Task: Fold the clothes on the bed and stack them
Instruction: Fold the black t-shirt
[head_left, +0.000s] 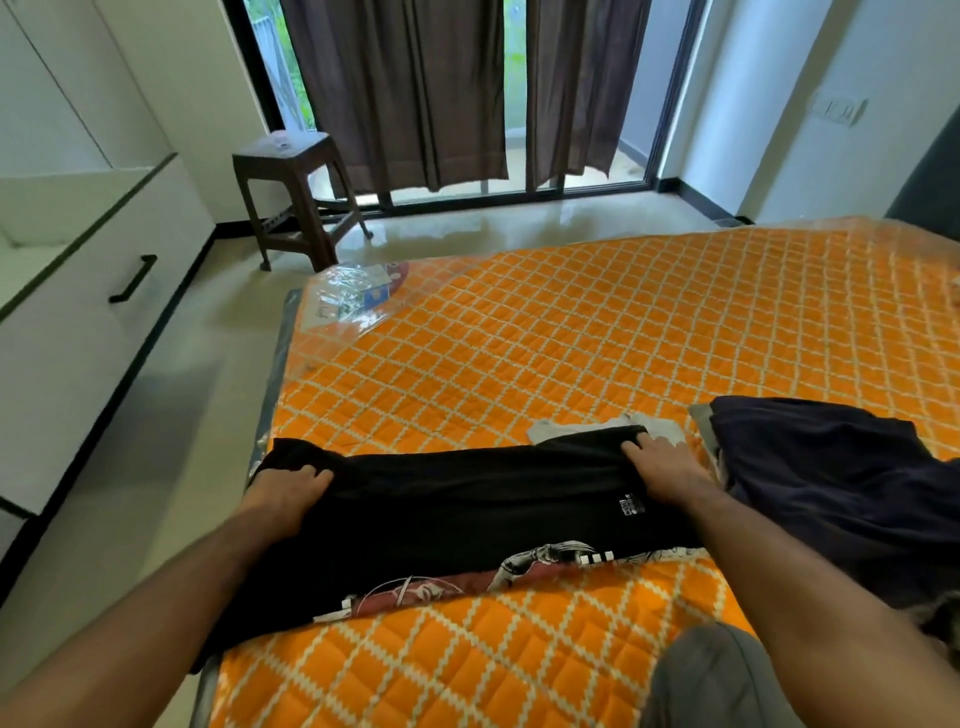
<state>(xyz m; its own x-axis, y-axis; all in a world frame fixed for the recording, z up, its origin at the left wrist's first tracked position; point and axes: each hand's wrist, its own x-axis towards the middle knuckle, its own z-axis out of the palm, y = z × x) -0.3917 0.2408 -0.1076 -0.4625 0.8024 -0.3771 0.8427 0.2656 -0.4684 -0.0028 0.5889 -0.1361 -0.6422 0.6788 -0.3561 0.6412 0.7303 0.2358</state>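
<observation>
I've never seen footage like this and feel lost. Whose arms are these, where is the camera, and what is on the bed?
The one picture comes from a camera worn on a person's head, looking down at their own bare arms. No machine is involved. The left hand and right hand each grip an edge of a black T-shirt spread on the orange bed. A grey garment lies partly under it, and a dark navy garment lies to the right. A stool stands on the floor by the curtains.

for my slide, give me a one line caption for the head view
Both hands, left hand and right hand, grip a black printed t-shirt on the orange quilted bed beside a dark navy garment.
</observation>
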